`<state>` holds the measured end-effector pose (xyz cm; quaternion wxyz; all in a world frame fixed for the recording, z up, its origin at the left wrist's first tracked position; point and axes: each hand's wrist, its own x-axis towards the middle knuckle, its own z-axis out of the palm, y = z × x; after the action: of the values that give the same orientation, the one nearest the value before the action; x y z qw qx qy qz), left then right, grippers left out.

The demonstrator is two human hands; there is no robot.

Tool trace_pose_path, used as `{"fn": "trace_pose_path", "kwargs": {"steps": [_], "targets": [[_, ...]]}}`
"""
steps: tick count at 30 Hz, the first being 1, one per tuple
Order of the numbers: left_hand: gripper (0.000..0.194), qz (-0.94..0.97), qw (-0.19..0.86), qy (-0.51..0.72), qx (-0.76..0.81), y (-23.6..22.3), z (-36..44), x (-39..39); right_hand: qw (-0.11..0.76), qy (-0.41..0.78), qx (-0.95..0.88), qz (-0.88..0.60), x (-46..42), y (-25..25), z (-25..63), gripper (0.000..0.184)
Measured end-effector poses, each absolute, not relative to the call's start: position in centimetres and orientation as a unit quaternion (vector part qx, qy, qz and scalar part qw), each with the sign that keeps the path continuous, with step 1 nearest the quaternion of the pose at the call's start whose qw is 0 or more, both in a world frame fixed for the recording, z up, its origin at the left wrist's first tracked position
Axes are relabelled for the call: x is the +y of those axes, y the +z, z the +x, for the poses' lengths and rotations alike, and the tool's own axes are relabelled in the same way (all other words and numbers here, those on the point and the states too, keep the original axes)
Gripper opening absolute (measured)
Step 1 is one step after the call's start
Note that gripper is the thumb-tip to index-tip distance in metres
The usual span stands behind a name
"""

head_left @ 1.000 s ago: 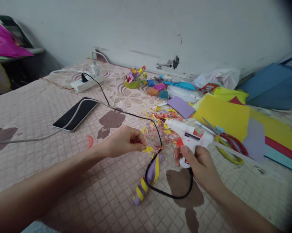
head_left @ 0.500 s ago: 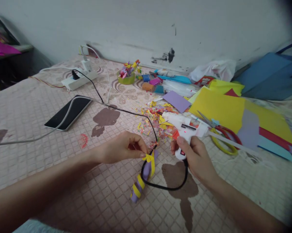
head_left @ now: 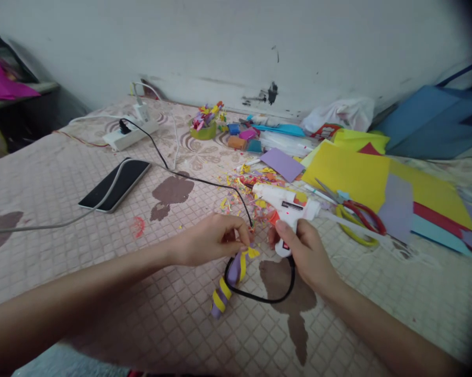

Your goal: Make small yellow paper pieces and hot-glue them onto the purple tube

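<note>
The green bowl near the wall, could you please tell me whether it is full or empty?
Full: colourful pieces heap above the rim of the green bowl.

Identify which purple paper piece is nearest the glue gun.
The purple sheet just beyond the glue gun's barrel; the other purple pieces lie well to its right, past the scissors.

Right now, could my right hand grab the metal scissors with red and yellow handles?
Probably not as is: the right hand grips the white plastic glue gun, though the scissors lie just beyond it.
</note>
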<state>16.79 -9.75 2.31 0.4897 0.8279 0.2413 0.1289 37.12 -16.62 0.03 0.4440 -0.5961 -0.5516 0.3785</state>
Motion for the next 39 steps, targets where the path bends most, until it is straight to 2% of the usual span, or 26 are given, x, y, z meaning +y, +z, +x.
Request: {"fn": "trace_pose_path", "kwargs": {"steps": [5,12,19,24,30,36,39], "targets": [[0.007,0.856,0.433,0.112,0.260,1.9,18.3,-8.9,0.475,0.370,-0.532,-0.596,-16.5,-0.8,37.1,0.039],[0.007,0.875,0.410,0.061,0.250,2.1,19.9,-8.5,0.489,0.395,-0.506,-0.591,-16.4,-1.6,37.3,0.035],[0.003,0.818,0.521,0.023,0.242,1.9,20.5,-8.4,0.543,0.442,-0.444,-0.559,-16.4,-1.6,36.7,0.026],[0.003,0.782,0.574,0.065,0.233,3.2,20.3,-7.6,0.600,0.505,-0.352,-0.511,-16.9,-0.3,35.9,0.025],[0.007,0.752,0.618,0.111,0.201,5.5,18.9,-6.7,0.661,0.525,-0.242,-0.479,-17.2,0.5,35.3,0.025],[0.017,0.734,0.619,0.166,0.224,8.2,14.3,-5.9,0.649,0.542,-0.226,-0.484,-17.8,-0.1,34.5,0.026],[0.019,0.718,0.622,0.196,0.242,7.5,11.4,-5.1,0.633,0.538,-0.252,-0.496,-18.1,-0.4,34.3,0.026]]}}
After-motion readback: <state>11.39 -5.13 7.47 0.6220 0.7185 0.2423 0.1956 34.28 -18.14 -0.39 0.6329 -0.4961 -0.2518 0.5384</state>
